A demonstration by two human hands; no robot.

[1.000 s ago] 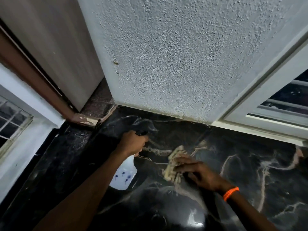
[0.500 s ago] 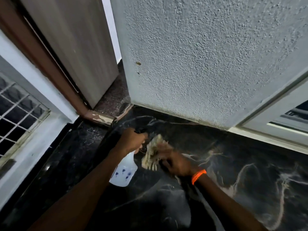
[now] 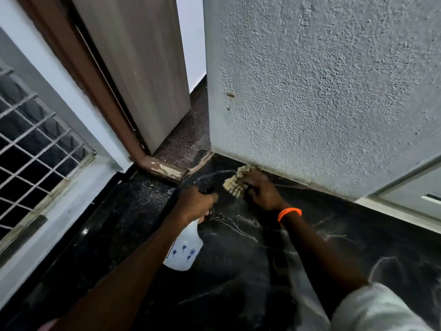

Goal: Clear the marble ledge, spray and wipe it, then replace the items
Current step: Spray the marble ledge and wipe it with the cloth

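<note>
The black marble ledge (image 3: 238, 271) with pale veins fills the lower part of the view. My left hand (image 3: 194, 203) grips the black trigger head of a white spray bottle (image 3: 185, 249) with blue flower marks, held above the ledge. My right hand (image 3: 259, 191), with an orange bead bracelet on the wrist, presses a crumpled beige cloth (image 3: 236, 182) onto the marble at the foot of the textured wall, close to the ledge's far corner. The two hands are a short gap apart.
A rough white plastered wall (image 3: 322, 91) rises along the back. A brown door frame (image 3: 95, 91) and grey door (image 3: 143, 68) stand at the left, with a chipped threshold (image 3: 164, 169). A barred window (image 3: 31, 144) is at far left, a white window frame (image 3: 405, 201) at right.
My right hand has slid the cloth leftward and back across the marble to the base of the wall. My left hand with the bottle has stayed near the same spot. The view has shifted left.
</note>
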